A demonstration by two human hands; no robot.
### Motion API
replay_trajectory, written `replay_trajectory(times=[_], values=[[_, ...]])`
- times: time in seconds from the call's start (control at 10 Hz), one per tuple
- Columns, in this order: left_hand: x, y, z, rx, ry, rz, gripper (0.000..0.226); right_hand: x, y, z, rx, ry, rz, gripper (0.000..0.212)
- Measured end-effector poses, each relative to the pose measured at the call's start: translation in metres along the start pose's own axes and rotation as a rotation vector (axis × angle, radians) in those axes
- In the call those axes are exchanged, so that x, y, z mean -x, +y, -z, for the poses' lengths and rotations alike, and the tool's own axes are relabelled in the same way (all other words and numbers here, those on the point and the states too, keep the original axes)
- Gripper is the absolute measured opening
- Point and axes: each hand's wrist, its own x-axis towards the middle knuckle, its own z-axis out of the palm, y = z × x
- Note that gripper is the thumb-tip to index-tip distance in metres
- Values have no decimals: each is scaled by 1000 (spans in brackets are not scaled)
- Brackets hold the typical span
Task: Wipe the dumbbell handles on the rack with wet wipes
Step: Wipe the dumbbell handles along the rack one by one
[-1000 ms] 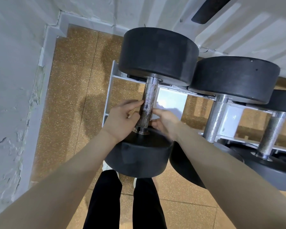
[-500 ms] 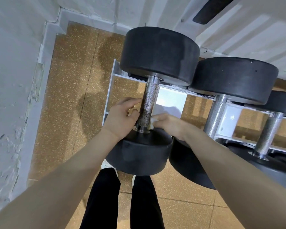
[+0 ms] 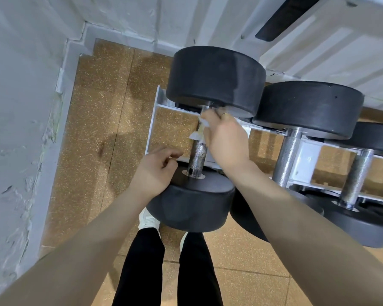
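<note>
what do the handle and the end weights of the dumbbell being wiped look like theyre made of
Handle: looks like bare metal, silvery with a knurled, speckled surface, possibly some rust or grime. End weights: matte black with softly rounded edges and no shine, likely a rubber or urethane coating, though painted metal cannot be ruled out. The wet wipe at the handle is thin, white and crumpled.

Evenly lit from overhead, fairly bright. Soft shadows spread over the speckled brown cork floor [image 3: 102, 133] left of the grip. Slight motion blur on the right hand [image 3: 224, 138]. Strong wide-angle bending at the edges; forearms stretched large.
</note>
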Motion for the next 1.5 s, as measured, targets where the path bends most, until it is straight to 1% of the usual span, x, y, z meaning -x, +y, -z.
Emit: replay_trajectory(times=[0.1, 0.2, 0.3, 0.4, 0.5, 0.6, 0.7, 0.8, 0.9, 1.0, 1.1, 1.2, 1.3, 1.4, 1.5], values=[[2, -2, -1, 28, 13, 4, 29, 13, -3, -14, -43, -69, 55, 18], [2, -4, -3, 13, 0, 4, 28, 27, -1, -16, 104, -199, 189, 24], [-1, -5, -3, 37, -23, 51, 26, 25, -4, -13, 93, -296, 155, 21], [-2, -5, -2, 23, -48, 62, 28, 0, -5, -1, 91, -166, 115, 23], [-2, -4, 0, 5, -55, 17, 28, -5, -2, -2, 129, -154, 124, 22], [-1, -4, 2, -4, -74, -37, 28, 15, -4, -6, 211, -226, 219, 18], [1, 0, 4, -34, -84, -59, 28, 34, -3, -11, 196, -321, 292, 25], [-1, -2, 4, -58, -92, -68, 30, 20, -4, -1, 260, -269, 338, 24], [0, -4, 4, -39, -77, -90, 29, -1, -3, 2, 164, -174, 152, 17], [4, -3, 4, -34, -63, -88, 27, 4, 1, -8, 116, -166, 83, 11], [3, -2, 3, -15, -52, 8, 27, 31, 4, -18, -10, -286, 151, 12], [4, 4, 3, -76, -4, -1, 25, 37, 4, -8, 89, -493, 262, 25], [10, 18, 4, -122, -44, -146, 22, 15, 5, 2, 181, -404, 263, 24], [23, 29, -1, -222, -85, -267, 19, -9, 9, -3, 188, -201, 146, 27], [29, 30, -12, -212, 29, -226, 19, -2, 16, -16, 148, -200, 240, 38]])
